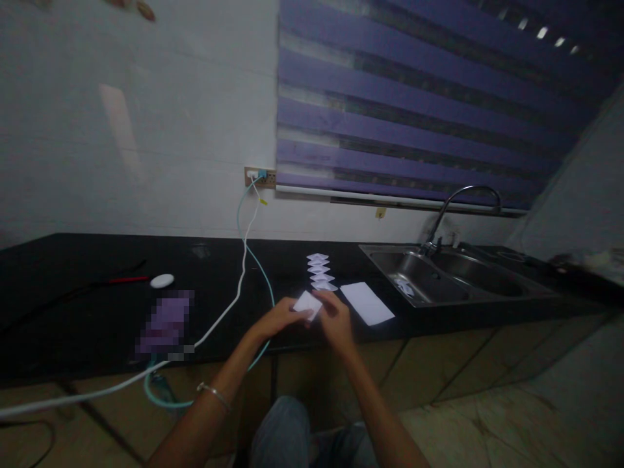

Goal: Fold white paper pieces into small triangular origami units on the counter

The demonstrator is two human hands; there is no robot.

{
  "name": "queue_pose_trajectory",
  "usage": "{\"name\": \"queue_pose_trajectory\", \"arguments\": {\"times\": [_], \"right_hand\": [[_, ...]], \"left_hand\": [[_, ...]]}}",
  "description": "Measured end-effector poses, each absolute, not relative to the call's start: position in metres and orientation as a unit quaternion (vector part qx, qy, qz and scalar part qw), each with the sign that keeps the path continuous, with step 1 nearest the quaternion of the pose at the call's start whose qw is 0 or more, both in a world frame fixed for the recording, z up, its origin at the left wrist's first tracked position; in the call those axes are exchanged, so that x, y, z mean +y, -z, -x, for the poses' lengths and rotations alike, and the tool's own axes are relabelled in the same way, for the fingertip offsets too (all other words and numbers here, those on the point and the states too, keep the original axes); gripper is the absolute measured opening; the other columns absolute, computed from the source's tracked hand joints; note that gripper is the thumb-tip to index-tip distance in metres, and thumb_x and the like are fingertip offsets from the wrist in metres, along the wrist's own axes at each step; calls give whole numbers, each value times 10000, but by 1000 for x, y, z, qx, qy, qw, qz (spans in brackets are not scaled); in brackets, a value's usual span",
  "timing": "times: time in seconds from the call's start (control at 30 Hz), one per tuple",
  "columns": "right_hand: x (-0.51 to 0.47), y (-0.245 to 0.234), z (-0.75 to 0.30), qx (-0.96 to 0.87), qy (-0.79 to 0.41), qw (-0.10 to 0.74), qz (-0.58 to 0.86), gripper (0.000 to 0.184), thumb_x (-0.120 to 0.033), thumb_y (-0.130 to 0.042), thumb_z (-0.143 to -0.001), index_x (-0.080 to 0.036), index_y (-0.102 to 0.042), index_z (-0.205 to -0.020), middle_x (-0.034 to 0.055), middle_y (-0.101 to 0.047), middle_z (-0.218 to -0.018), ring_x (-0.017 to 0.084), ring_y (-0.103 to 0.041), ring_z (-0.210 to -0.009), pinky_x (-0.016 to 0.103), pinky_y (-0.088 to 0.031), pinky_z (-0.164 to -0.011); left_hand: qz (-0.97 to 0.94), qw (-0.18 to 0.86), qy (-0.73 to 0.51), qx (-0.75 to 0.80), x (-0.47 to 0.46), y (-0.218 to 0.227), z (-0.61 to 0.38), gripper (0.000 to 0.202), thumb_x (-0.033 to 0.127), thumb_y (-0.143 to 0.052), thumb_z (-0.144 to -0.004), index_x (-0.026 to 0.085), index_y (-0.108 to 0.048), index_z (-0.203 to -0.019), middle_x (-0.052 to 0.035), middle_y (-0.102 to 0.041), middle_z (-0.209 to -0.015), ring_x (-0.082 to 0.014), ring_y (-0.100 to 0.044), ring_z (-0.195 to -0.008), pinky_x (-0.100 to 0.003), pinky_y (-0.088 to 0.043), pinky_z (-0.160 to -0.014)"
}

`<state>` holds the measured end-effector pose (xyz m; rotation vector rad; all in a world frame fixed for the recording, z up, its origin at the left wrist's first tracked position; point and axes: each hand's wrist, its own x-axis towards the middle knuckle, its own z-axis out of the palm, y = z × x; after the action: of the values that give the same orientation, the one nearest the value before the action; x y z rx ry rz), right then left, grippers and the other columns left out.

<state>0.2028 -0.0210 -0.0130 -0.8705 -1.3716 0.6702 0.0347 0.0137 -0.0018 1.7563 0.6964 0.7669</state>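
Between my two hands, close to the front edge of the black counter, is a small folded piece of white paper [307,304]. My left hand [283,316] pinches its left and lower side, thumb on top. On the other side my right hand [335,316] has its fingers closed at the right edge of the same paper. Just beyond the hands, a column of several folded white paper pieces [319,268] lies on the counter. A white paper sheet [366,303] rests to the right of my right hand.
A steel double sink [414,286] with a tall curved faucet [441,221] is at the right. A white cable [241,279] and a teal cable [266,276] run from the wall outlet [260,177] across the counter [88,260]. A white oval object [162,281] lies left, near a blurred-out purple item [166,322].
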Motion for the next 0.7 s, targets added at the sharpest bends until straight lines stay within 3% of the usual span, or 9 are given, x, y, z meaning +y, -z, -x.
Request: {"name": "queue_pose_trajectory", "arguments": {"times": [0.1, 0.23, 0.33, 0.7], "right_hand": [[-19, 12, -208, -556, -375, 635, 384, 333, -217, -564, -756, -188, -641, -1079, 70, -682, -972, 202, -641, -890, 323, -503, -788], [-15, 14, -211, -564, -413, 582, 416, 297, -337, -661, -733, -140, -683, -954, 79, -705, -824, 203, -655, -751, 304, -506, -693], [-15, 15, -210, -568, -409, 574, 425, 282, -370, -705, -700, -130, -717, -849, 91, -716, -786, 213, -659, -711, 316, -502, -677], [-13, 15, -212, -510, -443, 589, 443, 333, -410, -735, -668, -114, -732, -821, 84, -716, -722, 189, -645, -635, 295, -488, -615]], "left_hand": [[-731, 511, -327, 312, 15, 2, -33, 349, 436, -630, -759, 97, -708, -785, -57, -703, -716, -174, -617, -672, -260, -444, -672], [-754, 498, -324, 280, 15, 2, -33, 368, 440, -603, -780, 92, -713, -727, -69, -701, -705, -168, -616, -660, -253, -447, -663], [-753, 499, -327, 278, 13, 2, -33, 379, 444, -602, -781, 88, -715, -716, -67, -692, -658, -152, -601, -598, -243, -443, -619], [-724, 535, -339, 274, 13, 2, -33, 431, 485, -582, -787, 85, -704, -685, -85, -689, -629, -150, -595, -556, -248, -449, -593]]}}
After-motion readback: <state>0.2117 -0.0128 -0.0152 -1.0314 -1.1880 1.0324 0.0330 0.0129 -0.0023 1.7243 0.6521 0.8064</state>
